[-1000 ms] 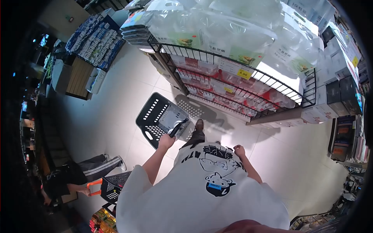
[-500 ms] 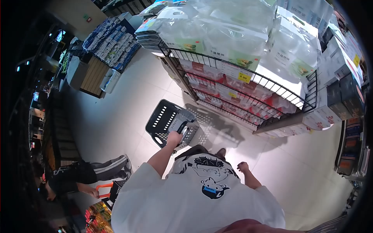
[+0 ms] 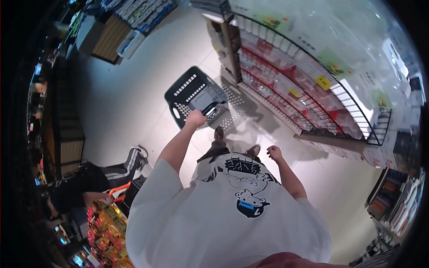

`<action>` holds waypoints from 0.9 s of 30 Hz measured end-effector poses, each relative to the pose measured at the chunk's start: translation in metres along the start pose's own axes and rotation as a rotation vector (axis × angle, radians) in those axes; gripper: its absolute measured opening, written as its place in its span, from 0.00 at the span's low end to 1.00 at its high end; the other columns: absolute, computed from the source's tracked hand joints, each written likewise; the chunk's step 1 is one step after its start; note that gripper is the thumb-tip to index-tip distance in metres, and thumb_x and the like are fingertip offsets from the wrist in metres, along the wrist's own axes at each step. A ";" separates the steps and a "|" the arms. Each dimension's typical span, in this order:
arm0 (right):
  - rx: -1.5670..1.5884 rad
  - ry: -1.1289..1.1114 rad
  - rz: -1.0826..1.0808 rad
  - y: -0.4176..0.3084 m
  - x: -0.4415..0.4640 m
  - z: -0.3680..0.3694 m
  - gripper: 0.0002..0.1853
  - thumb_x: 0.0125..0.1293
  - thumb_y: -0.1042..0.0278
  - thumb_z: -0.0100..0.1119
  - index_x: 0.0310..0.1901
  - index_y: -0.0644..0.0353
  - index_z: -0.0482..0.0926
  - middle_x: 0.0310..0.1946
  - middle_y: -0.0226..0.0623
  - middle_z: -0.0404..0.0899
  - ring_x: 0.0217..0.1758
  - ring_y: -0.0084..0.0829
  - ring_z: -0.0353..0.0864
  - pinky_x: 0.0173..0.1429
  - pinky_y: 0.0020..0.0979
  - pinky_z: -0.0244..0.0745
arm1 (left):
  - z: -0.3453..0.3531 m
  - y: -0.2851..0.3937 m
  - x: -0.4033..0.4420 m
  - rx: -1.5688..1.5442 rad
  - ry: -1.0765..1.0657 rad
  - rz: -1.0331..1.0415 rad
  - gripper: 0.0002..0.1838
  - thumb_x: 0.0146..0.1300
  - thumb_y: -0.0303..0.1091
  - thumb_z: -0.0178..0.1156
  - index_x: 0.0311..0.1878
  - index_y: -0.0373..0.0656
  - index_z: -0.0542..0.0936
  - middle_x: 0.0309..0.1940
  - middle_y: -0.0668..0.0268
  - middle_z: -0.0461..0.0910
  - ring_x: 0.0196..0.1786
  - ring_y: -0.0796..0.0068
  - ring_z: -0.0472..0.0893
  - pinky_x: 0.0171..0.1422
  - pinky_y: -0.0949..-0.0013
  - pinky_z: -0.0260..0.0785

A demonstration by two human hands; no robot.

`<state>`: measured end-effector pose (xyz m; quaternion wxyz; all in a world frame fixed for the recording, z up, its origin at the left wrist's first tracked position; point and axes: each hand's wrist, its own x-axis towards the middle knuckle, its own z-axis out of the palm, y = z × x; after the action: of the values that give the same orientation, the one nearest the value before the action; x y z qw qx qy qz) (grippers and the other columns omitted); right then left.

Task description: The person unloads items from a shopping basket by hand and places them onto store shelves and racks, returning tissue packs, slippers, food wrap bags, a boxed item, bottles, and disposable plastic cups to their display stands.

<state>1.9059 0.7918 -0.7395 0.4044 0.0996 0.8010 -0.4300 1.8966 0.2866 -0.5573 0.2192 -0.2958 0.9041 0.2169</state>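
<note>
My left hand (image 3: 196,118) is closed around the handle (image 3: 214,106) of a dark grey plastic shopping basket (image 3: 181,81) with slotted, perforated walls. The basket hangs in front of me, tilted, above the tiled floor. I cannot make out whether the light grey patch inside is its bottom or some item. On the other side of my body, my right hand (image 3: 274,153) hangs beside my hip with loosely bent fingers and nothing in it. Nearest to that hand is the wire display rack (image 3: 313,109) holding packs of red-and-clear goods.
Clear plastic-wrapped packs (image 3: 313,27) fill the rack's top. A person (image 3: 80,187) at the lower left grips an orange handle (image 3: 119,191), near a stack of red and gold packages (image 3: 107,232). A wooden-sided stand (image 3: 109,38) is at the upper left. Books or boxes (image 3: 391,196) line the right.
I have moved forward along the rack, which now appears closer and further right. The basket has swung higher in view, still in my left hand. One of my feet has come forward.
</note>
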 end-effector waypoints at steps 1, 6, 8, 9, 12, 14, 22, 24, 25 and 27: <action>0.010 -0.004 -0.023 -0.018 0.002 0.003 0.13 0.73 0.60 0.54 0.47 0.59 0.83 0.33 0.36 0.86 0.26 0.26 0.81 0.27 0.29 0.74 | 0.001 -0.007 0.005 -0.006 0.001 -0.024 0.24 0.56 0.48 0.66 0.44 0.34 0.88 0.43 0.42 0.87 0.52 0.47 0.87 0.60 0.52 0.79; 0.050 0.013 -0.017 -0.076 0.001 0.034 0.12 0.74 0.61 0.55 0.48 0.58 0.82 0.35 0.34 0.85 0.28 0.25 0.80 0.29 0.27 0.73 | -0.015 -0.045 0.016 -0.193 -0.149 0.217 0.31 0.52 0.56 0.72 0.47 0.36 0.86 0.39 0.46 0.88 0.46 0.49 0.88 0.54 0.53 0.79; 0.062 0.037 0.094 -0.092 -0.012 0.046 0.12 0.73 0.61 0.56 0.49 0.58 0.82 0.36 0.35 0.85 0.28 0.24 0.80 0.30 0.26 0.72 | -0.032 -0.054 0.011 -0.396 -0.266 0.226 0.34 0.54 0.59 0.73 0.52 0.37 0.81 0.38 0.53 0.87 0.45 0.59 0.88 0.53 0.61 0.78; 0.043 0.027 0.120 -0.094 -0.022 0.055 0.12 0.73 0.61 0.56 0.49 0.58 0.82 0.36 0.35 0.85 0.28 0.24 0.80 0.30 0.26 0.72 | -0.028 -0.063 0.009 -0.515 -0.278 0.291 0.31 0.59 0.56 0.70 0.53 0.38 0.81 0.39 0.55 0.87 0.45 0.62 0.87 0.53 0.62 0.77; -0.033 0.081 0.249 -0.103 -0.044 0.078 0.11 0.74 0.61 0.55 0.48 0.58 0.82 0.33 0.34 0.85 0.26 0.23 0.81 0.28 0.25 0.71 | -0.047 -0.084 0.032 -0.810 -0.320 0.308 0.19 0.70 0.46 0.62 0.54 0.40 0.81 0.40 0.57 0.86 0.45 0.67 0.85 0.55 0.65 0.75; -0.096 0.071 0.266 -0.089 -0.054 0.092 0.12 0.74 0.61 0.55 0.48 0.58 0.82 0.31 0.34 0.86 0.25 0.24 0.81 0.26 0.26 0.71 | -0.058 -0.105 0.071 -0.776 -0.169 0.198 0.13 0.68 0.40 0.61 0.47 0.41 0.84 0.38 0.58 0.88 0.42 0.61 0.87 0.50 0.61 0.78; -0.403 0.144 0.197 -0.082 -0.114 0.129 0.12 0.71 0.64 0.58 0.44 0.63 0.84 0.32 0.36 0.86 0.30 0.25 0.84 0.33 0.29 0.79 | 0.152 -0.276 0.315 0.010 -0.590 -0.158 0.22 0.68 0.42 0.58 0.63 0.46 0.83 0.67 0.59 0.80 0.70 0.55 0.79 0.70 0.53 0.74; -0.270 0.116 0.407 -0.101 -0.115 0.140 0.12 0.69 0.66 0.57 0.42 0.67 0.85 0.36 0.44 0.87 0.36 0.34 0.89 0.37 0.33 0.84 | 0.139 -0.245 0.326 -0.044 -0.506 -0.291 0.19 0.65 0.39 0.58 0.57 0.45 0.85 0.59 0.56 0.84 0.66 0.56 0.81 0.69 0.54 0.74; -0.216 0.156 0.442 -0.102 -0.107 0.145 0.10 0.69 0.68 0.58 0.44 0.66 0.84 0.33 0.42 0.86 0.34 0.31 0.87 0.34 0.31 0.82 | 0.158 -0.237 0.338 -0.049 -0.524 -0.288 0.19 0.65 0.39 0.58 0.57 0.45 0.85 0.59 0.56 0.84 0.66 0.56 0.81 0.69 0.54 0.74; -0.168 0.200 0.503 -0.108 -0.097 0.156 0.09 0.69 0.71 0.58 0.45 0.65 0.83 0.31 0.40 0.86 0.32 0.27 0.86 0.30 0.28 0.80 | 0.195 -0.225 0.350 -0.146 -0.485 -0.109 0.18 0.63 0.38 0.60 0.54 0.44 0.85 0.56 0.54 0.85 0.63 0.54 0.83 0.67 0.54 0.76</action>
<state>2.0020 0.6243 -0.6504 0.4243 0.3031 0.8199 -0.2364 1.8350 0.0702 -0.9580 0.4189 -0.2987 0.7897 0.3341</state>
